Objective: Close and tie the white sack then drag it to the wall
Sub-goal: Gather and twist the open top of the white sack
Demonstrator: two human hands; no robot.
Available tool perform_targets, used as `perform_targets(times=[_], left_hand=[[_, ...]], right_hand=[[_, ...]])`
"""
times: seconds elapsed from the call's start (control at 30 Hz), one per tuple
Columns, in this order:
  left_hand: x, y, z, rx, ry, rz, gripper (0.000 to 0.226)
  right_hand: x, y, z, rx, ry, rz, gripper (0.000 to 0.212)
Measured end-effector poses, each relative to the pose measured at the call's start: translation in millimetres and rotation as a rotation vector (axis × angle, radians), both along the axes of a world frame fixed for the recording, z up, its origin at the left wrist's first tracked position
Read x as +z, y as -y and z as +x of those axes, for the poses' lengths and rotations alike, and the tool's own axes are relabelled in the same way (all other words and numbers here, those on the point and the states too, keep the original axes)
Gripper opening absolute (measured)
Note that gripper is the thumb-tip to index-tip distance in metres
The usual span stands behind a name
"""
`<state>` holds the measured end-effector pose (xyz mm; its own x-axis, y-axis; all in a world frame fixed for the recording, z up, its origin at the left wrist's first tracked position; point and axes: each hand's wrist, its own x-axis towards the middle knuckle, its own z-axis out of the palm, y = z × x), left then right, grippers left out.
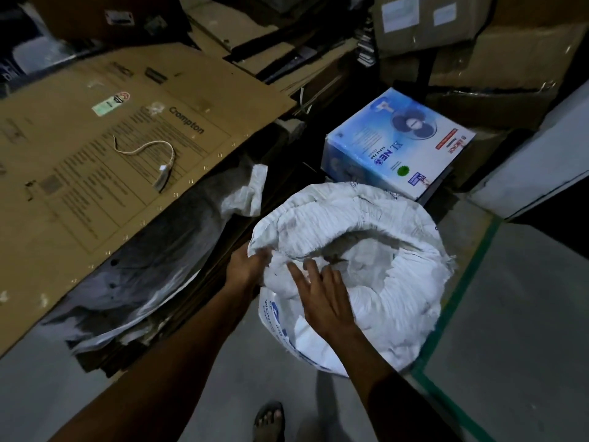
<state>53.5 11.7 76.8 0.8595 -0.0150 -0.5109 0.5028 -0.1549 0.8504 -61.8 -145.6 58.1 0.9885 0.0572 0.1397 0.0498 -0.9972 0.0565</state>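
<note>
- white sack (382, 237) upright on the floor, mouth open, rim rolled outward, just in front of the blue fan box (398, 145)
- left hand (243, 266) pinching the near-left rim, fingertips buried in the fabric
- right hand (322, 298) flat on the near rim, fingers spread
- white cord (143, 151) loose on flattened cardboard (95, 138), well left of the sack

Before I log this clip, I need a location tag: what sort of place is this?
Most likely a storeroom or warehouse for boxed appliances. Flattened cardboard cartons lie stacked on the left, a boxed table fan sits on the floor, and more cartons are piled behind the open white sack.
</note>
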Motion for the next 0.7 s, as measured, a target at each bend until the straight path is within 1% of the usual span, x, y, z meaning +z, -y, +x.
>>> perform_targets(times=[0.03,0.1,0.17,0.23,0.3,0.4,0.43,0.47,0.57,0.6,0.67,0.7], left_hand=[[7.3,-3.3,5.1,-0.083,0.112,0.119,0.022],[21.1,-8.2,16.2,-0.246,0.302,0.348,0.026],[33.1,-9.6,28.0,-0.276,0.371,0.434,0.028],[44.1,-8.8,34.7,-0.268,0.410,0.507,0.026],[50.4,-7.6,38.4,-0.293,0.436,0.531,0.023],[56.8,-0.8,38.2,-0.329,0.449,0.504,0.019],[57.8,2.9,38.6,-0.336,0.449,0.486,0.020],[60.5,6.1,39.3,-0.345,0.454,0.502,0.023],[72.4,11.0,48.6,-0.371,0.474,0.593,0.034],[75.5,10.5,54.1,-0.392,0.454,0.631,0.034],[77.7,8.4,64.1,-0.411,0.399,0.684,0.019],[78.2,6.3,68.0,-0.396,0.352,0.659,0.011]], right_hand=[[4.6,2.7,2.5,-0.014,0.041,-0.002,0.065],[13.6,6.6,6.3,-0.013,0.107,0.011,0.059],[21.9,8.1,9.5,0.052,0.203,0.047,0.049],[32.5,6.8,13.9,0.129,0.249,0.075,0.045],[44.1,5.4,20.0,0.153,0.208,0.094,0.050],[55.4,0.0,28.9,0.058,0.034,0.114,0.073],[57.9,-2.7,31.0,0.023,-0.012,0.109,0.076],[60.9,-4.8,32.6,-0.006,-0.032,0.106,0.073],[71.5,-3.7,34.5,-0.030,-0.005,0.151,0.054],[74.2,-1.0,34.1,-0.023,0.000,0.179,0.049],[76.5,7.4,34.4,-0.016,0.003,0.218,0.044],[78.2,12.3,35.3,-0.022,-0.008,0.242,0.042]])
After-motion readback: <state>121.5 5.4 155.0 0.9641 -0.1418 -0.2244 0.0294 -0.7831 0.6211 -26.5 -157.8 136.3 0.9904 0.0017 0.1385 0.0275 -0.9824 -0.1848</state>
